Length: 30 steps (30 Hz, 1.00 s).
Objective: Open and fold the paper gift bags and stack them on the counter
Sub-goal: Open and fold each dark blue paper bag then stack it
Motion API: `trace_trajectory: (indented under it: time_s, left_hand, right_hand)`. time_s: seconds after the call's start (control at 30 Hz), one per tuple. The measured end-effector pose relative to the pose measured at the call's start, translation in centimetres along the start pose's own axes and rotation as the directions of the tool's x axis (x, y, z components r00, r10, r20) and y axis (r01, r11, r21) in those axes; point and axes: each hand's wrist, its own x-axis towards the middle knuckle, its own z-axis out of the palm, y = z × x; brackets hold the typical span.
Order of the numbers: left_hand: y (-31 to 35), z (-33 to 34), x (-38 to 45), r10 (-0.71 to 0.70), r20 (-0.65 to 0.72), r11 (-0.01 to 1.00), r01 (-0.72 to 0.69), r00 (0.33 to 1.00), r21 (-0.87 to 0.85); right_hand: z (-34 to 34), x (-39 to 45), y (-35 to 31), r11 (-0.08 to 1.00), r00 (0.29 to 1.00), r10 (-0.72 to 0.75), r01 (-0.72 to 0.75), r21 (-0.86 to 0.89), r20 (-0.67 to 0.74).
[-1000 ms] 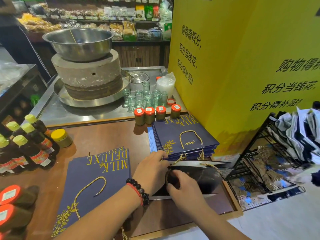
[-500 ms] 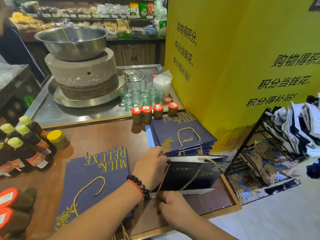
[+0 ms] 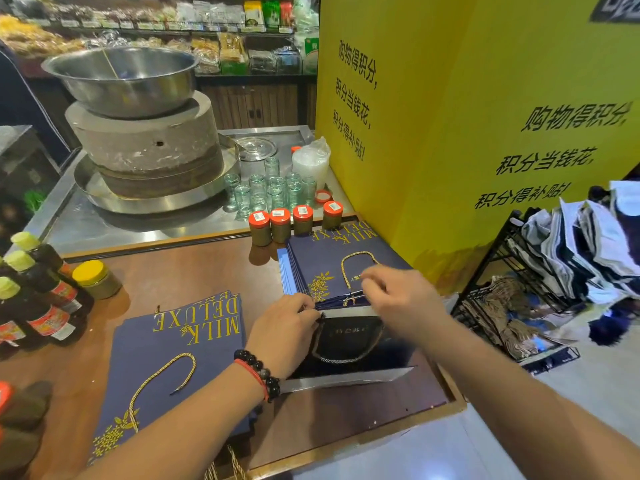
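Navy gift bag lies mouth-open; left hand pinches its far rim steady, right hand, fingers blurred, grasp unclear.

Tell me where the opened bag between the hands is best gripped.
Probably at the far top rim of the opened bag, from above: its mouth gapes upward, and the white rim edge stands free. The left hand already pinches that rim's left corner; the right hand hovers over it.

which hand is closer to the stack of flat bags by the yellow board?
Right. The right hand hovers over the near edge of the far bag stack, by its gold handle. The left hand sits just short of the stack's near corner, at the open bag.
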Motion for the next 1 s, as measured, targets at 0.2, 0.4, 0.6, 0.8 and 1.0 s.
trace_trajectory:
  time_s: [0.2, 0.4, 0.6, 0.8, 1.0]
  left_hand:
    - [0.6, 0.3, -0.3, -0.026, -0.037, 1.0, 0.026, 0.999, 0.007]
    - [1.2, 0.2, -0.5, -0.031, -0.034, 1.0, 0.03, 0.999, -0.009]
    - [1.5, -0.5, -1.1, -0.067, -0.009, 0.997, 0.066, 0.998, -0.032]
    - [1.9, -0.3, -0.9, -0.074, 0.008, 0.997, 0.074, 0.997, 0.006]
    - [3.3, 0.3, -0.6, -0.139, 0.043, 0.99, 0.138, 0.989, 0.036]
  right_hand:
    - [0.2, 4.9, 3.0, 0.955, 0.749, 0.223, -0.039, -0.295, 0.623]
    - [0.4, 4.8, 3.3, 0.923, 0.826, 0.14, -0.309, 0.23, 0.547]
    - [-1.6, 4.8, 5.9, 0.186, 0.871, 0.261, -0.468, 0.864, 0.415]
    - [-2.6, 5.4, 9.0, 0.05, 0.843, 0.366, -0.441, 0.896, 0.394]
    - [-3.6, 5.3, 9.5, 0.633, 0.948, 0.218, -0.318, 0.706, 0.231]
